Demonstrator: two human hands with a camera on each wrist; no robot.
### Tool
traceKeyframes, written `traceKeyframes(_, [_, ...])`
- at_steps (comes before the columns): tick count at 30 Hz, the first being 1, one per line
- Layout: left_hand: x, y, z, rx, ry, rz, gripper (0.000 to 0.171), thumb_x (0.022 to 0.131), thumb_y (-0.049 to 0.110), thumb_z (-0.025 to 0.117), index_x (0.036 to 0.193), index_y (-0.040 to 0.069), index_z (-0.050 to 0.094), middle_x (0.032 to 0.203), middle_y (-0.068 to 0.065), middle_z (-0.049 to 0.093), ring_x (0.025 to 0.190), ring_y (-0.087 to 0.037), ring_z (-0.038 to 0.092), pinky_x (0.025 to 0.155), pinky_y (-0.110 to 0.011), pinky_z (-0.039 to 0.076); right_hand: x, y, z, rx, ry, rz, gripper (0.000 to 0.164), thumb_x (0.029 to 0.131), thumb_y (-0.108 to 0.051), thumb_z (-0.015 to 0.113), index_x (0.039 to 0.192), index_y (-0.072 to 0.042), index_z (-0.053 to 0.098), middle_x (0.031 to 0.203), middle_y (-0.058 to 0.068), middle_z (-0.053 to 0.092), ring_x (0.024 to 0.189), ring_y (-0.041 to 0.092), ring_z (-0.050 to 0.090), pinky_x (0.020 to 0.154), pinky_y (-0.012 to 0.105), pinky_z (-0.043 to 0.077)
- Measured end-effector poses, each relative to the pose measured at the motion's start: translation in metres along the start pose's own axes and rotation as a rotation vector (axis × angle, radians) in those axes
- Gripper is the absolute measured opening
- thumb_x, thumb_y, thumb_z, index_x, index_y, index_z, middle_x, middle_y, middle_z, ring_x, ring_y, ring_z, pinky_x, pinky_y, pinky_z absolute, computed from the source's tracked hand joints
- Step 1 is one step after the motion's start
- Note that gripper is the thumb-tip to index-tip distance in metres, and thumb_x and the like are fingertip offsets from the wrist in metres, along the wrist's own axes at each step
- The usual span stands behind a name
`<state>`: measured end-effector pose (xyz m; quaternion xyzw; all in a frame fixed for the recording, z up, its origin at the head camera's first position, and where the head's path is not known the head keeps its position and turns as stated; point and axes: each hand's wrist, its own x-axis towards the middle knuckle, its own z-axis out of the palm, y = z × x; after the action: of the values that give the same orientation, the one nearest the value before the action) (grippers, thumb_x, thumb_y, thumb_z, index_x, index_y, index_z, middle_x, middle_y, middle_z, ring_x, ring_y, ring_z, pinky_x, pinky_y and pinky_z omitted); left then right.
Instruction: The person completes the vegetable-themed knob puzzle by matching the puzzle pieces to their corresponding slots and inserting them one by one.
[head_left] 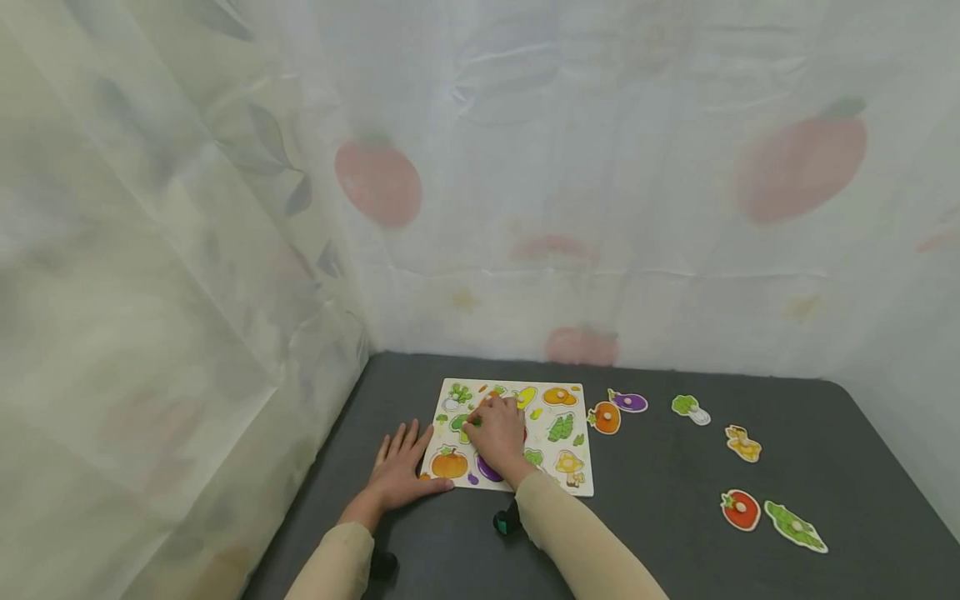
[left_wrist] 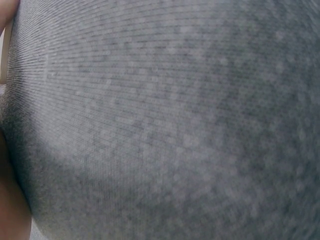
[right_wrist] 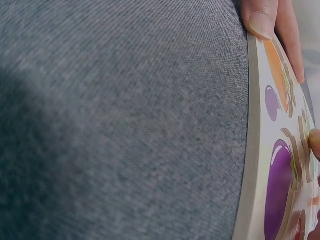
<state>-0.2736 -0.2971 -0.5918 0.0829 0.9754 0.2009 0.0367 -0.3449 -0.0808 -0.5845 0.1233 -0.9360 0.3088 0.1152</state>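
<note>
A white vegetable puzzle board point(head_left: 551, 490) lies flat near the back of the dark table. My left hand point(head_left: 400, 471) rests at its left edge with fingers spread, the thumb along the front left corner. Over the board's middle, my right hand point(head_left: 498, 435) pinches a green vegetable puzzle piece point(head_left: 459, 427) between thumb and fingertips, close on the board. The hand covers part of the piece and the pictures around it. In the right wrist view, the board's near edge shows a purple eggplant picture point(right_wrist: 278, 190), with a fingertip point(right_wrist: 315, 142) beyond it.
Just right of the board lie a pumpkin piece point(head_left: 604, 418) and an eggplant piece point(head_left: 628, 402). Farther right are a bok choy piece point(head_left: 691, 409), a yellow piece point(head_left: 743, 444), a tomato piece point(head_left: 740, 510) and a pea pod piece point(head_left: 796, 527). Patterned curtains point(head_left: 600, 208) border the table.
</note>
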Motion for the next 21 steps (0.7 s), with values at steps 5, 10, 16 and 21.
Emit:
traceKeyframes(5, [0.0007, -0.0007, 0.0003, 0.005, -0.011, -0.008, 0.119, 0.075, 0.087, 0.062, 0.166, 0.023, 0.018, 0.171, -0.010, 0.007, 0.157, -0.035, -0.002, 0.122, -0.057, -0.009, 0.0008, -0.0007, -0.0001, -0.002, -0.017, 0.014, 0.016, 0.089, -0.042, 0.077, 0.093, -0.027, 0.083, 0.111, -0.001, 0.065, 0.111, 0.026, 0.048, 0.095, 0.052, 0.041])
traceKeyframes(10, [0.0006, -0.0016, 0.0011, 0.013, -0.002, -0.004, 0.119, 0.075, 0.086, 0.063, 0.166, 0.023, 0.019, 0.171, -0.011, 0.008, 0.157, -0.036, 0.000, 0.122, -0.057, -0.008, -0.0003, -0.0021, -0.0011, 0.004, -0.011, 0.006, 0.015, 0.089, -0.040, 0.078, 0.091, -0.026, 0.082, 0.109, -0.001, 0.065, 0.110, 0.027, 0.049, 0.094, 0.054, 0.041])
traceKeyframes(16, [-0.0003, 0.0007, 0.0006, 0.023, 0.001, -0.003, 0.117, 0.077, 0.083, 0.064, 0.165, 0.021, 0.021, 0.170, -0.013, 0.011, 0.156, -0.038, 0.002, 0.122, -0.059, -0.005, 0.0002, -0.0033, -0.0017, 0.006, -0.021, 0.005, 0.015, 0.089, -0.039, 0.078, 0.092, -0.025, 0.083, 0.110, 0.000, 0.065, 0.111, 0.028, 0.048, 0.095, 0.053, 0.040])
traceKeyframes(21, [-0.0017, 0.0067, -0.0047, 0.034, -0.010, -0.007, 0.116, 0.078, 0.080, 0.067, 0.165, 0.018, 0.024, 0.170, -0.016, 0.014, 0.156, -0.040, 0.005, 0.122, -0.061, -0.001, -0.0001, -0.0047, -0.0049, 0.012, -0.019, 0.005, 0.015, 0.089, -0.038, 0.080, 0.092, -0.024, 0.082, 0.112, 0.001, 0.066, 0.112, 0.028, 0.049, 0.095, 0.054, 0.041])
